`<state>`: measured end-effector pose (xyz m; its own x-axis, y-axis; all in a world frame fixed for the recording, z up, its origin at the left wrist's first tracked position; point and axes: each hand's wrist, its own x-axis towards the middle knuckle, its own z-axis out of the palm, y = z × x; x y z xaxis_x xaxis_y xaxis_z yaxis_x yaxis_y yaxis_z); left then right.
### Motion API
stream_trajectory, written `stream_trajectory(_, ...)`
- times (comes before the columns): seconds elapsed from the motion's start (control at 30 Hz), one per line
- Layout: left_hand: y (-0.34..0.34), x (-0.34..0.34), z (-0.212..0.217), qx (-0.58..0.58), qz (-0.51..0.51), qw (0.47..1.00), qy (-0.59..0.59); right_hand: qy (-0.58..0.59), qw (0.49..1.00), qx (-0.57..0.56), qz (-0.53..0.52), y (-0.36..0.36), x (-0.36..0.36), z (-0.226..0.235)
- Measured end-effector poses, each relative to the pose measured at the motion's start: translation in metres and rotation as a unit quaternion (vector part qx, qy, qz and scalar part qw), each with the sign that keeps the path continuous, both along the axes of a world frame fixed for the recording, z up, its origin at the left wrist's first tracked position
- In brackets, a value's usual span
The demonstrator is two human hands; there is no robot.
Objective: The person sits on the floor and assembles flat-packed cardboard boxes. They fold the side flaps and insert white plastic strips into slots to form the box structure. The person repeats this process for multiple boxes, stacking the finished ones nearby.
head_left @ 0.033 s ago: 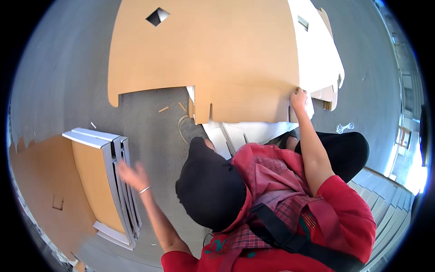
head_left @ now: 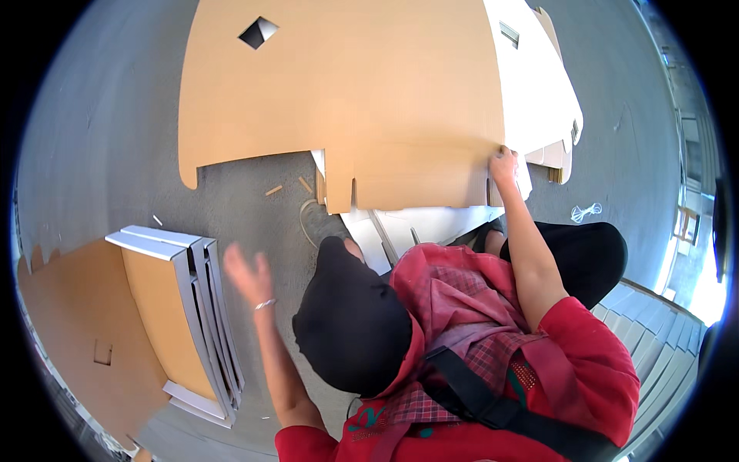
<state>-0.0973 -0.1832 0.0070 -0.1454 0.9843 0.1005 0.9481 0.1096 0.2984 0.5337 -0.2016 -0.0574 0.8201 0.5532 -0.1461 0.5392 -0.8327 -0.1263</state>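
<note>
So far, judging from how things lie, we seem to be partway through handling a batch of cardboard: a bundle of folded flat brown cartons with grey-white edges [head_left: 178,308] already stands on the grey concrete floor [head_left: 108,131], while the large brown corrugated cardboard sheet with a small diamond-shaped cut-out [head_left: 346,100] is still spread out and unfolded, so the folding of this one looks yet to come.

Our left hand [head_left: 246,276] hangs open in the air, fingers spread and blurred, gripping nothing; the folded bundle stands just to its left and bare floor lies beyond its fingertips. Between the two hands, a few small cardboard scraps [head_left: 286,187] and a loop of pale strap [head_left: 309,219] lie on the floor under the sheet's notched lower edge.

Our right hand [head_left: 504,165] is closed in a pinch on the sheet's lower right corner, thumb and fingers clamped on the edge. From that grip the sheet stretches away to the left and upward, and its slotted flaps hang just left of the hand. White flat cardboard panels [head_left: 539,92] lie directly beyond and right of the grip, touching or overlapping the brown sheet, so that side looks crowded. More open floor lies further right, with only a small white tangle of string [head_left: 586,212] on it, and stacked pale boards [head_left: 654,323] sit nearer us on that side.
</note>
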Motion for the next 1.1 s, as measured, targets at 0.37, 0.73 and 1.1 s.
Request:
stream_trajectory(0.37, 0.119, 0.201, -0.052, -0.294, -0.184, 0.929, -0.129, 0.067, 0.994, 0.059, -0.065, 0.006, 0.021, -0.008)
stream_trajectory(0.73, 0.11, 0.219, -0.035, -0.257, -0.162, 0.951, -0.061, 0.201, 0.953, 0.166, -0.151, 0.011, 0.031, 0.026)
stream_trajectory(1.1, 0.144, 0.242, 0.009, -0.386, 0.044, 0.669, -0.634, 0.021, 0.996, 0.021, -0.088, 0.028, 0.059, 0.022)
